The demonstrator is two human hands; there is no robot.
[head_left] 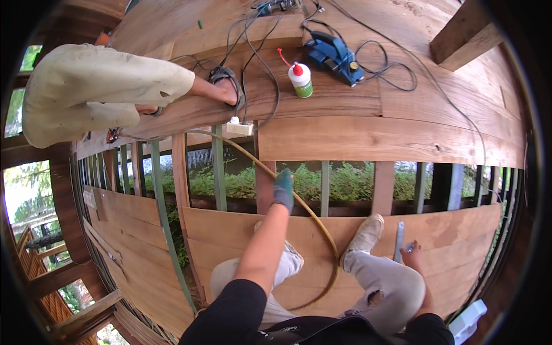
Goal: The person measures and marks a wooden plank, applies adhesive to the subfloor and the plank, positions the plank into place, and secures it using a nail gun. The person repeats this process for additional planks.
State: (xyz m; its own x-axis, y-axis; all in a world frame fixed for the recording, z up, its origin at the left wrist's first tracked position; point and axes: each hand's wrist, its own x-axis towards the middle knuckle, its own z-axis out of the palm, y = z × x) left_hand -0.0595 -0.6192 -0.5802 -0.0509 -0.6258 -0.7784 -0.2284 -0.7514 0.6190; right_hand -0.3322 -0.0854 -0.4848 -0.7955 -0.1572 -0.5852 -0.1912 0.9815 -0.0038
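My left hand [283, 188], in a grey-green glove, reaches forward over the gap between the boards. Its fingers look closed around a yellow-brown hose [321, 227], which runs out on both sides of it. The grip itself is partly hidden by the glove. My bare right hand [411, 257] is low on the right, its fingers bent around a small shiny piece [409, 247] too small to name. Beside it, a flat metal strip [399, 241] lies on the plywood sheet [443, 241]. My shoes [365, 233] stand on the same sheet.
Open gaps between joists [382, 187] show plants below. On the far planks are a blue power planer [333, 57], a white glue bottle [301, 80], a power strip [239, 126] and loose cords. Another person's leg [126, 75] is at left; a wooden post [466, 37] rises at right.
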